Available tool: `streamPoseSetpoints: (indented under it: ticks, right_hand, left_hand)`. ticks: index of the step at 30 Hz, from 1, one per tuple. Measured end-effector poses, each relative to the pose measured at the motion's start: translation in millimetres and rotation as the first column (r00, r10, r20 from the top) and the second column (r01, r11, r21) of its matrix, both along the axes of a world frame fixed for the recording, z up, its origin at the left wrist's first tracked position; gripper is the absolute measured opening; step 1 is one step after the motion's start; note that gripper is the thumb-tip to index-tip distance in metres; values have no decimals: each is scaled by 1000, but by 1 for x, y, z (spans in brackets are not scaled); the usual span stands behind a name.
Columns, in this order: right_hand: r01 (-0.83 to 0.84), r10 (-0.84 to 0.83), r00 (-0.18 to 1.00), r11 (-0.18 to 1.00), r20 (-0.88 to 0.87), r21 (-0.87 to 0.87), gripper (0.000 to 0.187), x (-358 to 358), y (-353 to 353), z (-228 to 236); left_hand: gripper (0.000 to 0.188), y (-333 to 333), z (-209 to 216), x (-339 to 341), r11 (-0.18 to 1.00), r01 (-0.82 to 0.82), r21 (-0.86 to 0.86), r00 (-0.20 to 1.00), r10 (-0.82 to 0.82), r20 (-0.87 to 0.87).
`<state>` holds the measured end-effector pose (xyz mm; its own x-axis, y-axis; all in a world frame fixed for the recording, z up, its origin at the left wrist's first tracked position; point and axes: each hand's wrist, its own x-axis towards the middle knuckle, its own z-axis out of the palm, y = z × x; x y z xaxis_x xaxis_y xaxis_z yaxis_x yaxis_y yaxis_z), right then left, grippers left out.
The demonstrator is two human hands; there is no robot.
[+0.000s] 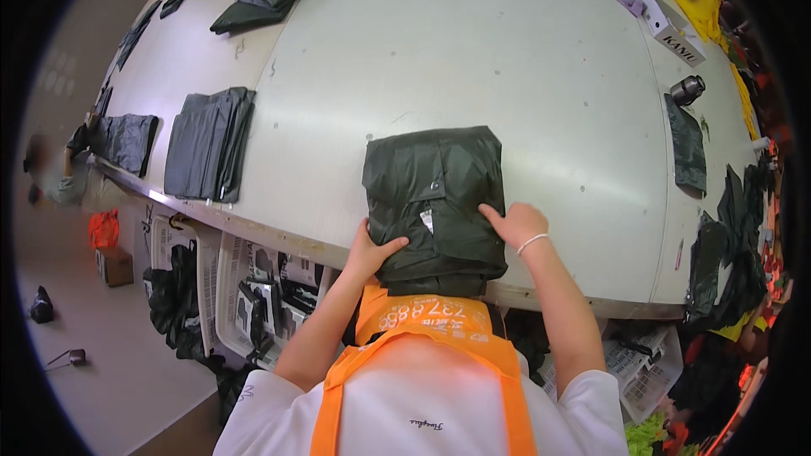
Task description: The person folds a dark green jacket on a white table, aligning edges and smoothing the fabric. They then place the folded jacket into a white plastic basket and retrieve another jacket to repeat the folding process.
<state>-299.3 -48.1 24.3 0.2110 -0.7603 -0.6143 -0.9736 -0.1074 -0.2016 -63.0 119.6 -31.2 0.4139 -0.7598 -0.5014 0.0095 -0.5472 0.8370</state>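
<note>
A folded dark green rain jacket (465, 177) of shiny cloth lies at the near edge of the table, its lower end reaching over the edge toward my orange apron. Its front faces up, with a round snap button and a small white label near the middle. My left hand (372, 252) grips its left side near the bottom, thumb on top. On the right side my right hand (519, 225) holds the edge, thumb pressed on the cloth and a thin white band round the wrist. The fingers of both hands are partly hidden.
Stacks of folded dark garments (209, 145) lie on the left of the pale table (338, 59). A flask (687, 89) and white box (672, 29) stand at the right. White crates (221, 287) sit below the near edge. Another person (68, 173) is at far left.
</note>
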Motion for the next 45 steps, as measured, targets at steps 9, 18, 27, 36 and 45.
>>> streamPoseSetpoints:
  ticks: [9, 18, 27, 36, 45]
  right_hand:
    - [400, -312, 802, 914, 509, -70, 108, 7, 41, -74]
    - [338, -230, 629, 941, 743, 5, 102, 21, 78, -58]
    - [9, 240, 845, 887, 478, -461, 101, 166, 57, -42]
    - [-524, 420, 848, 755, -322, -394, 81, 398, 35, 27]
    - [-674, 464, 723, 633, -511, -380, 75, 435, 12, -25]
  left_hand:
    - [72, 22, 1, -12, 969, 108, 223, 932, -177, 317]
    - [98, 57, 10, 4, 984, 154, 91, 987, -150, -57]
    - [69, -3, 22, 74, 980, 28, 197, 856, -125, 501]
    - [47, -82, -50, 176, 968, 248, -36, 792, -181, 584]
    - [30, -34, 19, 265, 810, 547, 210, 704, -581, 409]
